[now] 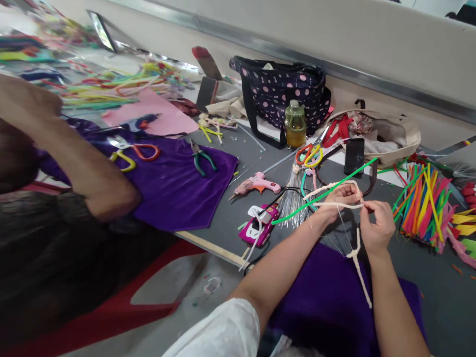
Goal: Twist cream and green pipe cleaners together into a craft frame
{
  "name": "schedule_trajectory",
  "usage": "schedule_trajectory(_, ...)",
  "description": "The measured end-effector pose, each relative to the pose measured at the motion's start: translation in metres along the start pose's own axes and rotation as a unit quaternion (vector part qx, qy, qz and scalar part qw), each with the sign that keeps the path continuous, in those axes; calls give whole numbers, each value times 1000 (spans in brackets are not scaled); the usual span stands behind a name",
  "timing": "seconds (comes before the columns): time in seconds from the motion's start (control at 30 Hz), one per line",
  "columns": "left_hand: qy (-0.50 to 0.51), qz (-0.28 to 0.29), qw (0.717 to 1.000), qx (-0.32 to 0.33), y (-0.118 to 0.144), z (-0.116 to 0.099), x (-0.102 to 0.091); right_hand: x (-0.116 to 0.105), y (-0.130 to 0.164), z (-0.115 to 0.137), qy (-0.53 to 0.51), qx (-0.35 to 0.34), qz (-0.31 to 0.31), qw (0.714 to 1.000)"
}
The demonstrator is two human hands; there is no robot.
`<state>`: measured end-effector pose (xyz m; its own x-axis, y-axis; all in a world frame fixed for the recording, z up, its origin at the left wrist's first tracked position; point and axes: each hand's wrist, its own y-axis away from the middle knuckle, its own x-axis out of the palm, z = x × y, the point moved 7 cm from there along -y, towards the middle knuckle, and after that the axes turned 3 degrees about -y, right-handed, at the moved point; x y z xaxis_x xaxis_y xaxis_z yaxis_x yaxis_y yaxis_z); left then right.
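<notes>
Left hand (340, 196) closed on a loop of white pipe cleaner (336, 203), holding it up off the surface (223, 218) so the loop keeps its shape. Right hand (377, 228) pinched on the same white pipe cleaner just beside the left, fingertips nearly touching, with the free tail hanging down over a purple cloth (327, 302) near the lap. Both hands close together in front of the body, probably to keep the twist tight where the strands meet. A green pipe cleaner (323, 193) running slantwise under the left hand, one end toward a phone (354, 154), the other toward a magenta glue gun (258, 225).

Within reach to the right, a bright bundle of pipe cleaners (424, 206) lying fanned out on the surface. Ahead of the hands, a pink glue gun (258, 184), a bundle of thin wires (293, 198), and scissors (308, 153) with orange and yellow handles. Farther back, against the wall, a dotted bag (282, 89), a bottle (295, 124) of yellowish liquid in front of it, and a beige bag (390, 134).

On the left, another person's arm (74, 158) across a second purple cloth (174, 183), which carries pliers (201, 158) and more scissors (134, 151), laid flat on it and well apart from the working hands.
</notes>
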<state>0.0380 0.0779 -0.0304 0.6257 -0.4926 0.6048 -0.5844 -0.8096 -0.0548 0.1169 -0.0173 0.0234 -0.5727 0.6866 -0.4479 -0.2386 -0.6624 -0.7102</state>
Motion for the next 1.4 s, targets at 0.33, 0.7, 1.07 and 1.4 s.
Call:
schedule_trajectory(0.33,-4,0,1000,7,0,-4,-6,27,15,-52,-388,402,75,826)
schedule_trajectory(0.7,12,12,1000,5,4,-7,-1,33,19,-53,-394,423,116,808)
schedule_trajectory(1.07,6,-1,1000,-26,0,7,-4,10,4,-37,-91,216,88,968)
schedule_trajectory(1.4,51,88,975,-195,5,31,1,-2,14,-81,-358,405,-162,826)
